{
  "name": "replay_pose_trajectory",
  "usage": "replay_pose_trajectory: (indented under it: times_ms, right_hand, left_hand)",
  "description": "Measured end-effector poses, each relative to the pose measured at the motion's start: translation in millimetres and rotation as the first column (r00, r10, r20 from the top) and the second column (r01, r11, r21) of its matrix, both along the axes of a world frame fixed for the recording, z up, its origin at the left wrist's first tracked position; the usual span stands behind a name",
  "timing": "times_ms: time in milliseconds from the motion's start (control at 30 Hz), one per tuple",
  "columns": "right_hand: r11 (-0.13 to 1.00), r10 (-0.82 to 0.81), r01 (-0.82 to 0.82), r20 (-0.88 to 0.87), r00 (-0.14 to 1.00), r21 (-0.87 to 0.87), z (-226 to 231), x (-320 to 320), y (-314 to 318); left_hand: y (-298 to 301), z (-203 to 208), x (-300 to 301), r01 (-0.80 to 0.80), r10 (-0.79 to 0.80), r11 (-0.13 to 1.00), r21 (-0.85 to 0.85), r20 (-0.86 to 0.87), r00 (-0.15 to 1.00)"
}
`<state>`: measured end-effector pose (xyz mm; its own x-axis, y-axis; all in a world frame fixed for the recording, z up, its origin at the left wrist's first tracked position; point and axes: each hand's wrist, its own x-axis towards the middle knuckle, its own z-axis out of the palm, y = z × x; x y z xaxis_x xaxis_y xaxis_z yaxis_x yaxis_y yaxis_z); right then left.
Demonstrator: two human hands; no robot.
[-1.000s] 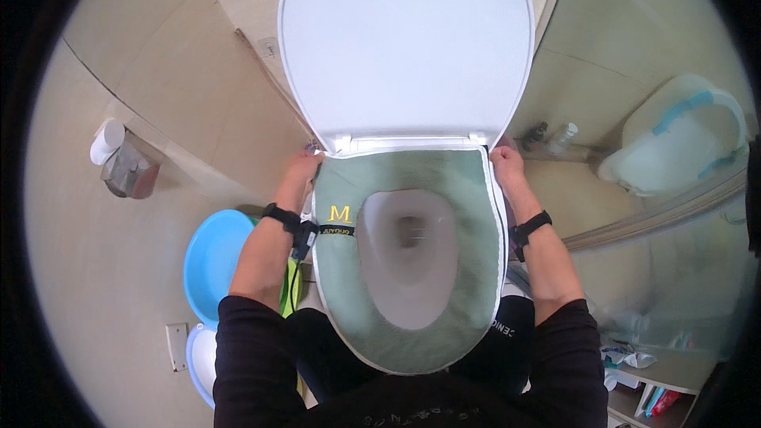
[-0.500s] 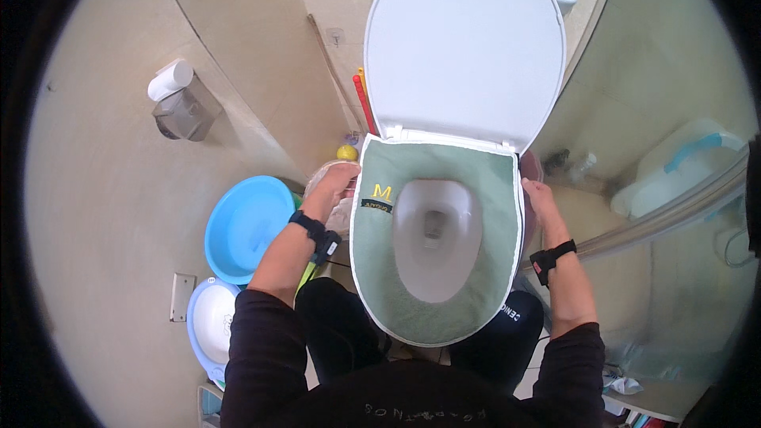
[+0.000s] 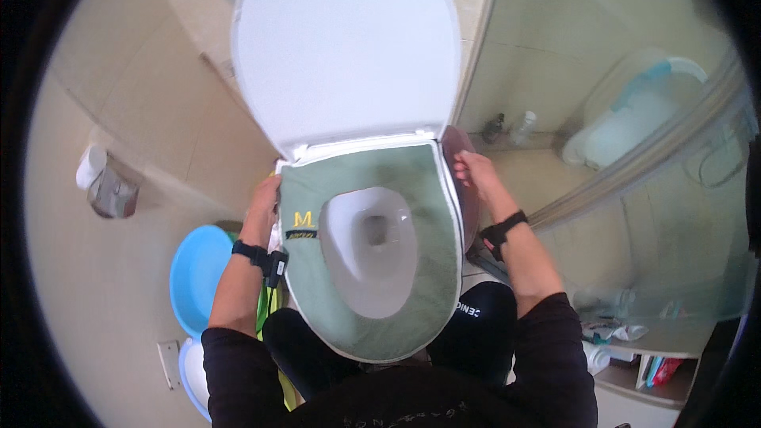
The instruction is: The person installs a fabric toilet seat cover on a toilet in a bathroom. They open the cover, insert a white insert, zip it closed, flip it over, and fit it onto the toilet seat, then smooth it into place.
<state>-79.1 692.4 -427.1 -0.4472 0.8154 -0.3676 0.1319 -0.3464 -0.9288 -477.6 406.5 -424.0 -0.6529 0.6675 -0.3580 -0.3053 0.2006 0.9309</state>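
A green plush toilet seat cover (image 3: 434, 269) with white edging and a yellow emblem lies over the toilet seat. Its opening leaves the toilet bowl (image 3: 357, 277) in sight. My left hand (image 3: 262, 196) is closed at the cover's rear left edge, with the fingertips partly hidden. On the other side, my right hand (image 3: 478, 171) has its fingers curled just beside the rear right corner; what they pinch, if anything, is too small to make out. Behind the cover, the white toilet lid (image 3: 353, 47) stands raised. Both wrists wear black straps.
A pink bin (image 3: 460, 144) stands against the toilet's right side. Left of my forearm are a blue basin (image 3: 198, 281) and a white-and-blue basin (image 3: 193, 372). A paper holder (image 3: 113, 192) hangs on the left wall. Right, a curved glass partition encloses a baby bathtub (image 3: 634, 119).
The view has shifted, so the toilet appears farther left. My right hand has come off the cover's side edge and now curls slightly away from it. The left hand remains at the left edge.
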Motion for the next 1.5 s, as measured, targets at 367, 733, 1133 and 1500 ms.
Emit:
replay_pose_trajectory:
  times_ms: [367, 733, 1133, 1500]
  right_hand:
    - [0.847, -0.205, 0.101, 0.146, 0.968, 0.521, -19.1, -50.4, 4.1]
    - [0.997, 0.071, -0.074, 0.135, 0.988, 0.016, 1.9, -15.7, -6.5]
    - [0.958, 0.270, -0.230, 0.265, 0.926, -0.170, 29.1, 54.8, -99.0]
    - [0.955, 0.133, -0.101, 0.097, 0.986, -0.277, -17.5, 58.8, -98.6]
  left_hand:
    - [5.0, 16.4, -7.3, -0.009, -0.072, 0.938, -0.346, -0.222, 0.972]
    - [-38.2, 29.2, 14.4, 0.136, -0.191, 0.940, -0.312, -0.153, 0.970]
    - [-182.0, 41.5, 142.2, 0.211, -0.183, 0.937, -0.279, 0.121, 0.976]
    - [-195.3, 21.9, 190.6, 0.002, -0.011, 0.983, -0.184, -0.046, 0.999]
